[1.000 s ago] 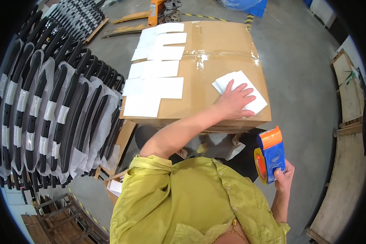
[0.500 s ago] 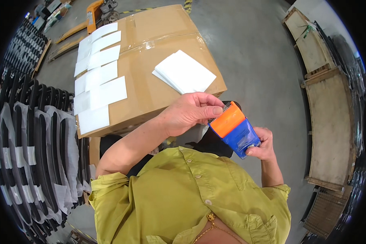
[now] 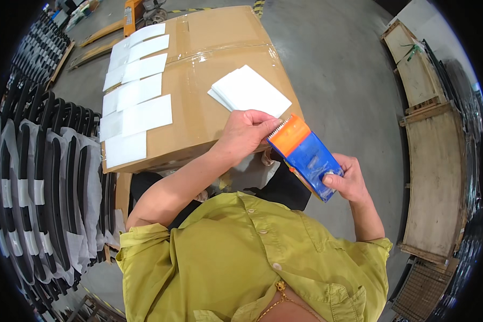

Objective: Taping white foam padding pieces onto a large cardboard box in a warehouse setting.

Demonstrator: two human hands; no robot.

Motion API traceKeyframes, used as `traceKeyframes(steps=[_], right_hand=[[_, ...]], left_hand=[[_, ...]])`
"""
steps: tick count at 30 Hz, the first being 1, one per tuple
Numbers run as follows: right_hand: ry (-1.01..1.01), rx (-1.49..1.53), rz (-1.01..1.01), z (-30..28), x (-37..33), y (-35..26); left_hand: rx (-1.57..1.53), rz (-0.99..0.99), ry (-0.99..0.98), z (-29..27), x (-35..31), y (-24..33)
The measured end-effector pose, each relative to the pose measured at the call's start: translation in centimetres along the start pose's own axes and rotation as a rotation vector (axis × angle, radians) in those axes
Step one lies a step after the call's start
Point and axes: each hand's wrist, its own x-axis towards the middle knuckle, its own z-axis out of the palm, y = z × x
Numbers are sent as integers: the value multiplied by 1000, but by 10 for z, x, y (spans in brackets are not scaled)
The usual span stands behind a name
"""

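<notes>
My right hand (image 3: 349, 178) is wrapped round the lower end of a blue and orange tape dispenser (image 3: 312, 161), its thumb on the round knob at the side. The dispenser is tilted, with its toothed metal edge up and to the left. At that edge my left hand (image 3: 249, 134) is closed, thumb against fingers; whatever lies in the pinch is too small or too clear to make out. Just beyond my left hand, a stack of white sheets (image 3: 252, 91) lies on a large brown cardboard box (image 3: 198, 107).
White sheets (image 3: 147, 115) overlap in rows along the box's left side. Black curved frames (image 3: 53, 193) wrapped in white film stand at the left. Wooden crates (image 3: 432, 177) line the right side. An orange pallet jack (image 3: 130, 19) stands behind the box.
The dispenser has tilted in my right hand, so its toothed edge shows more plainly. My left hand has shifted slightly up along with it. The box sits a little further right in view.
</notes>
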Motion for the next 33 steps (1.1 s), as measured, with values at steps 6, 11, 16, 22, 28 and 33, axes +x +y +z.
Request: traceKeyframes(steps=[6,11,16,22,28,33], right_hand=[[-2,-18,118,-20,-6,-28],[33,-87,171,-27,3,-31],[55,-128,160,-30,34,-24],[21,-111,216,-33,46,-21],[6,-5,229,-22,23,-8],[-18,70,270,1,-5,4]], left_hand=[[158,213,263,-33,29,10],[759,625,422,-51,64,5],[1320,775,571,-58,95,-17],[1343,810,874,-51,83,-13],[-92,-227,118,-29,-18,-44],[-513,-334,-26,-3,-10,-70]])
